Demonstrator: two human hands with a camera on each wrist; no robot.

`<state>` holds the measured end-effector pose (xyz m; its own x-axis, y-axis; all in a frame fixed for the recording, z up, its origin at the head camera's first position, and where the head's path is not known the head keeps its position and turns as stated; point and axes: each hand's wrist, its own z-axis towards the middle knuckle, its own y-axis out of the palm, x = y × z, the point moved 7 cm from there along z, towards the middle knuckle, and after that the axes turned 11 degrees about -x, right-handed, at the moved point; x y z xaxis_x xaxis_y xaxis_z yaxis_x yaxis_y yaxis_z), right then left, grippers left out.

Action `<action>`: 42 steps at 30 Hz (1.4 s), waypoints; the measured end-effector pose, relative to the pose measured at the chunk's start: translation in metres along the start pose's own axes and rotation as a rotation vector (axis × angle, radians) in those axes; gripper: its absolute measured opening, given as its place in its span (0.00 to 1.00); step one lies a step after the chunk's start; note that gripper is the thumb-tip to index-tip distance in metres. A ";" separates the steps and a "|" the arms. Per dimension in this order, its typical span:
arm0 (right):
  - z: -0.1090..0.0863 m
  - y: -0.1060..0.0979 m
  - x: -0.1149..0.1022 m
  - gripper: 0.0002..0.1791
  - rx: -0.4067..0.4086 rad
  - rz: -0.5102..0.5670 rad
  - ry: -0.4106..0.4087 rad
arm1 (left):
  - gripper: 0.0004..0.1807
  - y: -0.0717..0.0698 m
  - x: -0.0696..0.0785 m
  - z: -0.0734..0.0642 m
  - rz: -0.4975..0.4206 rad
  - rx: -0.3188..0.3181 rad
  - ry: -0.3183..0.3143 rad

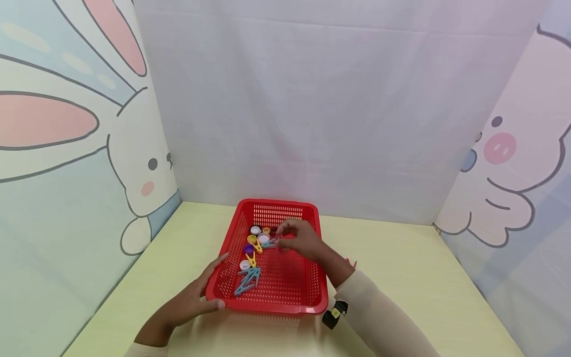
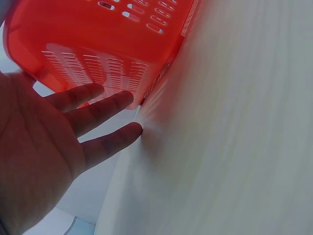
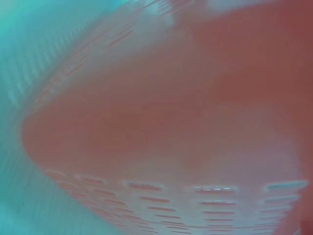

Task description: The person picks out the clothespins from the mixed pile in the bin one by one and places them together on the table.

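A red plastic basket (image 1: pixel 272 308) stands on the pale table. My left hand (image 1: pixel 189 301) is at its near left corner, fingers spread and straight along the outer wall, thumb by the front rim; the left wrist view shows the same spread fingers (image 2: pixel 100 115). My right hand (image 1: pixel 303 240) reaches over the basket's right side, thumb and fingers pinching a small red clothespin (image 1: pixel 279 237), partly hidden. Below its fingertips lies a blue clothespin (image 1: pixel 269 244). Yellow clothespins (image 1: pixel 252 260) and more blue clothespins (image 1: pixel 248 281) lie along the basket's left side.
Several round bottle caps, among them a purple cap (image 1: pixel 249 249) and a white cap (image 1: pixel 245 265), lie at the basket's left. A red clothespin (image 1: pixel 351 263) shows on the table (image 1: pixel 401 282) beyond my right forearm. A pale curtain (image 1: pixel 303 114) hangs behind.
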<state>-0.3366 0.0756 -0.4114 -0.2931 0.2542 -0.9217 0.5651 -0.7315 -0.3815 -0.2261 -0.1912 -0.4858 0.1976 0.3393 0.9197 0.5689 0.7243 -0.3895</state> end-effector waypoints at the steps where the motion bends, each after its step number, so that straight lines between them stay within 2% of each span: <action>1: 0.000 0.001 0.000 0.12 -0.011 0.026 -0.001 | 0.65 0.000 0.000 0.000 0.001 0.000 -0.002; 9: -0.002 0.004 -0.006 0.23 -0.052 0.072 -0.022 | 0.64 0.000 -0.001 0.000 0.013 0.003 -0.011; 14: -0.004 0.006 -0.007 0.24 -0.100 0.075 0.011 | 0.65 0.000 -0.001 0.000 0.016 0.004 -0.011; 20: -0.008 0.013 -0.006 0.25 -0.188 0.061 0.051 | 0.65 0.000 0.000 0.000 0.014 0.000 -0.019; 29: -0.010 0.021 -0.011 0.40 -0.331 0.138 0.006 | 0.65 0.001 0.000 -0.001 0.017 0.001 -0.022; 32: -0.010 0.020 -0.010 0.40 -0.323 0.142 0.000 | 0.64 0.001 -0.001 -0.001 0.013 -0.001 -0.009; 36: -0.012 0.016 -0.008 0.39 -0.272 0.110 0.028 | 0.64 0.000 -0.001 0.000 0.003 -0.003 0.006; 42: -0.022 0.005 -0.013 0.39 -0.181 -0.028 0.031 | 0.64 0.000 -0.001 0.001 0.010 -0.007 0.001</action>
<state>-0.3129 0.0819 -0.4027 -0.2881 0.2947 -0.9111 0.6874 -0.5988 -0.4110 -0.2272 -0.1913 -0.4871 0.2041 0.3454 0.9160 0.5727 0.7167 -0.3979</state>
